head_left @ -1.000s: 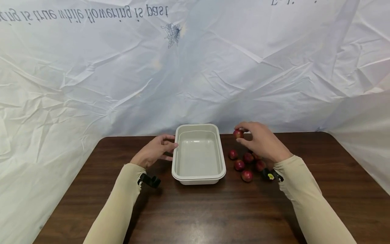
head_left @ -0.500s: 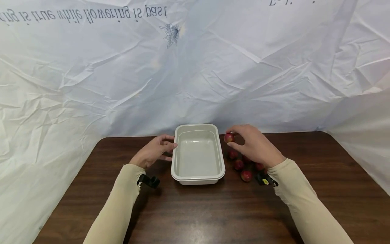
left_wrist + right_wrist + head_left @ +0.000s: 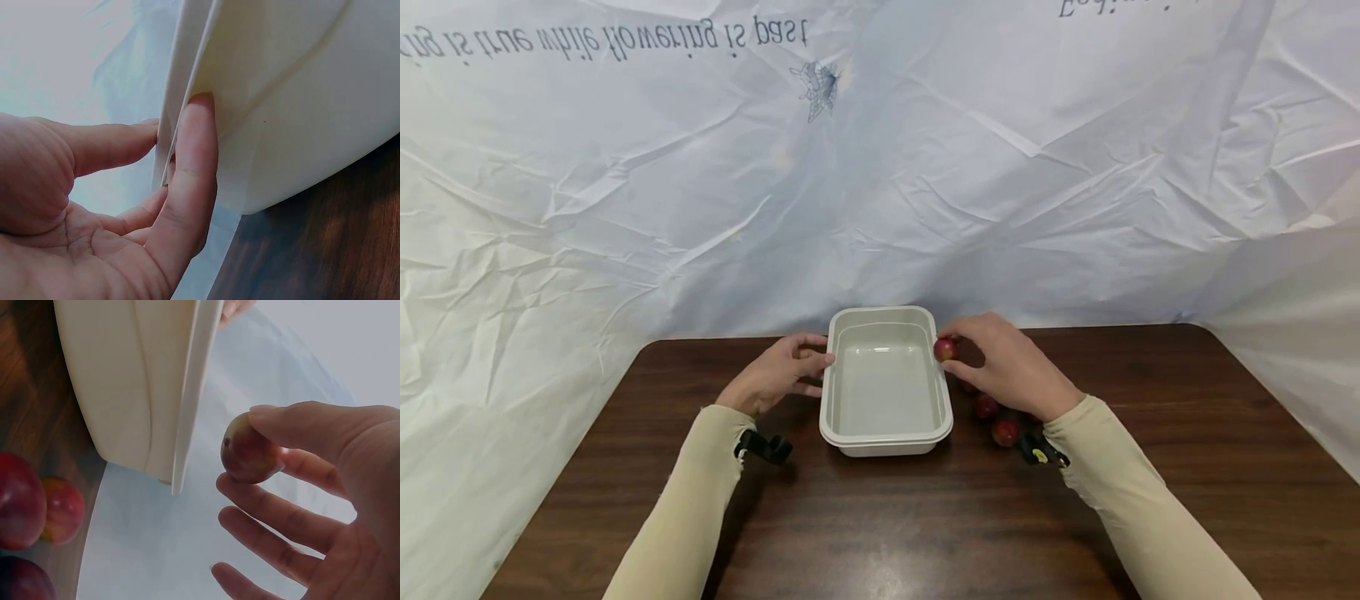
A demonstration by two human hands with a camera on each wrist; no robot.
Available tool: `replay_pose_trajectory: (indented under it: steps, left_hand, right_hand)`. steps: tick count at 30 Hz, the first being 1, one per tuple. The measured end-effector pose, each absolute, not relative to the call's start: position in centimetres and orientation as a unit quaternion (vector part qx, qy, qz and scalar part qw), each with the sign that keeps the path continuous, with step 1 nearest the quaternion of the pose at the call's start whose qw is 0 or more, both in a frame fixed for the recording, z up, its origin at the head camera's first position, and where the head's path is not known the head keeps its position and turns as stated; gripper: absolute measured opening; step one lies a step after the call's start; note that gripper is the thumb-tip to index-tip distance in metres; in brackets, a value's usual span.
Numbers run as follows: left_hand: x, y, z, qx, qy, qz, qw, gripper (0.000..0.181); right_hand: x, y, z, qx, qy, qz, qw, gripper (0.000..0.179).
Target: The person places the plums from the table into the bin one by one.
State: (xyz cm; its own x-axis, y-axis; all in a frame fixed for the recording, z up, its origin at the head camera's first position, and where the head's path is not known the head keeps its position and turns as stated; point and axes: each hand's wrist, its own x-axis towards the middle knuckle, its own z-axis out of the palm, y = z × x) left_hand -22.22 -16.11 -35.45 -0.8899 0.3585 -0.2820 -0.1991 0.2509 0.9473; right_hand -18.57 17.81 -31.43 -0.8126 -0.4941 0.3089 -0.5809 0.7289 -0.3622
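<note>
In the head view a red plum (image 3: 947, 349) is pinched between the thumb and fingers of my right hand (image 3: 1011, 364), beside the right rim of a pale plastic tub (image 3: 887, 440). The right wrist view shows this plum (image 3: 249, 450) at the thumb tip, its skin partly yellowish, a gap between it and the tub's rim. My left hand (image 3: 778, 371) holds the tub's left edge. Seen from the left wrist, its thumb lies on one side of the rim and a finger (image 3: 197, 150) presses the outer wall. The tub's inside is bare.
More plums (image 3: 1005, 432) lie on the dark wooden table (image 3: 880, 525) right of the tub, partly hidden under my right hand and wrist. A wrinkled white cloth (image 3: 880, 208) with printed lettering hangs behind the table's far edge.
My right hand has carried its plum leftward and slightly nearer, from above the other plums to the tub's right rim. The left hand has stayed at the tub's edge.
</note>
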Motion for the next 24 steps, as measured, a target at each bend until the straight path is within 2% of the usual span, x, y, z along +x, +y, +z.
replay_pose_trajectory:
  steps: [24]
  left_hand:
    - [-22.3,-16.3,-35.4,0.057,0.737,0.629,0.241,0.050]
  right_hand:
    - [-18.0,15.9,-32.6,0.307,-0.926,0.197,0.098,0.032]
